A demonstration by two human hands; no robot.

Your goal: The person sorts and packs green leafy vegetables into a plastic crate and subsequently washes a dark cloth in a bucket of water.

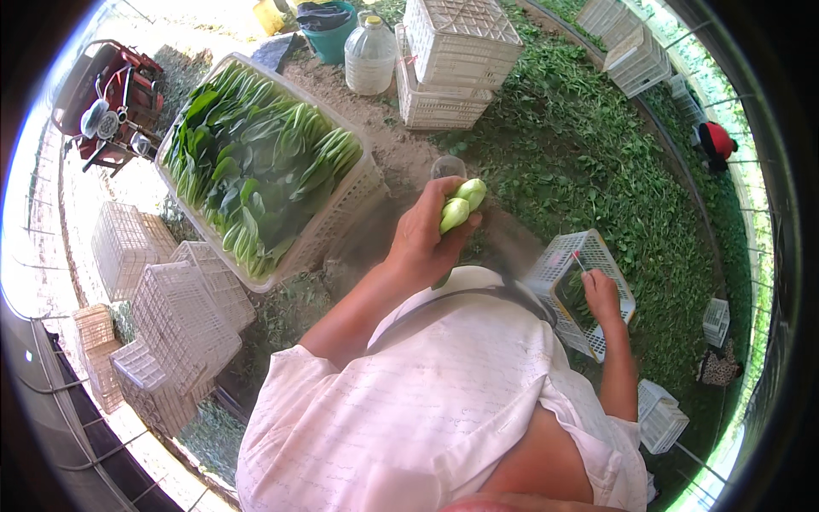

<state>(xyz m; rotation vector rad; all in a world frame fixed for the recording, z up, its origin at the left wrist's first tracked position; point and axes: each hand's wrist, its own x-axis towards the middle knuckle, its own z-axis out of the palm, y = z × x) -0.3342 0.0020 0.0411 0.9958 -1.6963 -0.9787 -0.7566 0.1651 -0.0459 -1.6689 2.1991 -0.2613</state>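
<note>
My left hand (426, 226) is closed around two heads of leafy greens (461, 205), their pale, cut stalk ends pointing up and away from me. Most of their leaves are hidden behind the hand and my body. Over to the right, my right hand (602, 296) is closed on a thin tool with a red part (577, 256); its exact kind is too small to make out. That hand is above a white plastic crate (618, 275) with some greens inside. To the left stands a large white crate (345, 200) heaped with bunched leafy greens (256, 162).
Stacked white crates (461, 51) stand ahead, beside a clear water jug (369, 55) and a teal bucket (328, 38). More crates (183, 316) are piled at left, below a red machine (111, 111). Leafy plants (580, 154) cover the ground at right; another person (715, 145) is far right.
</note>
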